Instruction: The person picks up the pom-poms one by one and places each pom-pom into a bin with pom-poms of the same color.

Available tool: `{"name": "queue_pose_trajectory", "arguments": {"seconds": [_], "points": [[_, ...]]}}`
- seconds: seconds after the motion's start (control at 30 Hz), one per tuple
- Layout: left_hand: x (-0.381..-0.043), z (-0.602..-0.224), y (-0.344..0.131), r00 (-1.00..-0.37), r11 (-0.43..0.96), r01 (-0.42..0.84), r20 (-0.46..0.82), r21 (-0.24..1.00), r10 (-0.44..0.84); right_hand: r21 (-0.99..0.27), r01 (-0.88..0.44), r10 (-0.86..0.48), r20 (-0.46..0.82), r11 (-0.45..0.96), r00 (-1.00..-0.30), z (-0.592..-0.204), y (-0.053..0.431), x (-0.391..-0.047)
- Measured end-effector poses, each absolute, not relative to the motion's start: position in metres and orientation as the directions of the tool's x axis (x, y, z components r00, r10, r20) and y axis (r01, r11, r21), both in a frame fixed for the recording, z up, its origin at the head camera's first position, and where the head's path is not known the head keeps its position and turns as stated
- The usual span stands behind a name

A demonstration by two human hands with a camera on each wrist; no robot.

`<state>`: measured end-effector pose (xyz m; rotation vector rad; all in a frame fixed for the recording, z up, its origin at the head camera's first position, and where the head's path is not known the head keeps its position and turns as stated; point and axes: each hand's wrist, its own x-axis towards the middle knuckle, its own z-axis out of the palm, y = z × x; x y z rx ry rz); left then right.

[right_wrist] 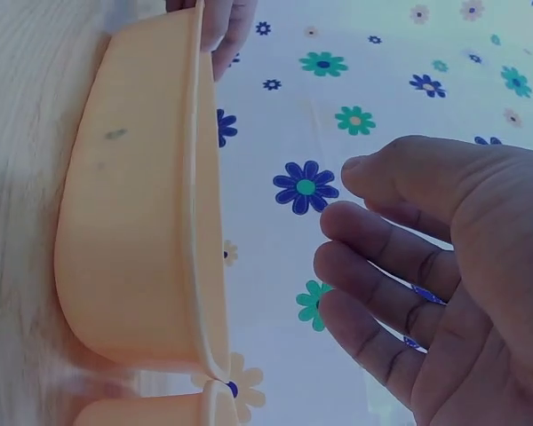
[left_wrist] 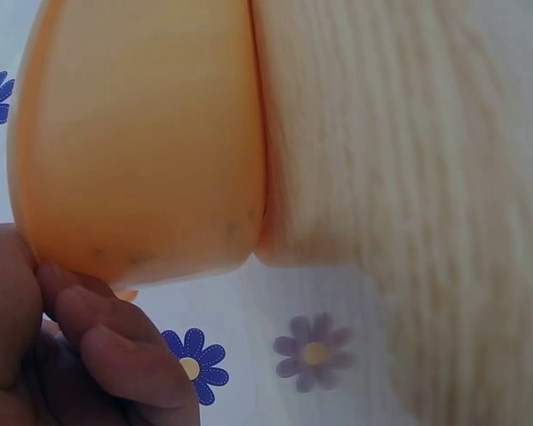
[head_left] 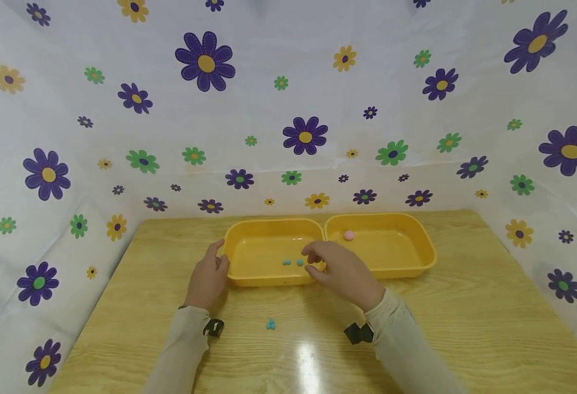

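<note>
Two yellow plastic trays stand side by side on the wooden table. At the end wall of the left tray [head_left: 254, 282], my left hand [head_left: 208, 280] grips the rim; the left wrist view shows its curled fingers [left_wrist: 129, 364] against that end. My right hand [head_left: 345, 271] hovers over where the trays meet, its fingers loosely bent and nothing between them in the right wrist view. Small blue pieces [head_left: 286, 262] lie inside the left tray, near the right fingertips. Inside the right tray [head_left: 428, 254] sits a pink ball [head_left: 348, 235].
A small cluster of blue balls [head_left: 271, 324] lies on the wooden table [head_left: 249, 361] in front of the left tray. White flower-printed cloth [head_left: 269, 109] hangs behind the trays and along both sides of the table.
</note>
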<state>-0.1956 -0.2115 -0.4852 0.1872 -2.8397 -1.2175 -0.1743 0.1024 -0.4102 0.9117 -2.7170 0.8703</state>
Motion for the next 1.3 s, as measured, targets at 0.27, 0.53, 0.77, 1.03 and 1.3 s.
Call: {"name": "queue_pose_trajectory", "arguments": {"seconds": [0.27, 0.53, 0.77, 1.03, 1.3], "points": [[-0.193, -0.486, -0.214, -0.992, 0.687, -0.086, 0.003, 0.722, -0.127, -0.46, -0.629, -0.537, 0.331, 0.626, -0.776, -0.419, 0.096, -0.165], [-0.193, -0.489, -0.217, -0.992, 0.695, -0.072, 0.02, 0.716, -0.123, -0.351, -0.728, -0.615, 0.39, 0.588, -0.685, -0.422, 0.083, -0.156], [-0.195, -0.489, -0.219, -0.993, 0.695, -0.061, 0.026, 0.716, -0.114, -0.232, -0.821, -0.756, 0.32, 0.521, -0.57, -0.432, 0.061, -0.147], [-0.196, -0.486, -0.218, -0.994, 0.695, -0.061, 0.022, 0.716, -0.11, -0.258, -0.865, -0.873, 0.126, 0.431, -0.472, -0.446, 0.041, -0.136], [-0.195, -0.486, -0.214, -0.995, 0.683, -0.055, 0.021, 0.728, -0.102, -0.241, -0.831, -0.849, 0.052, 0.501, -0.526, -0.461, 0.04, -0.129]]}}
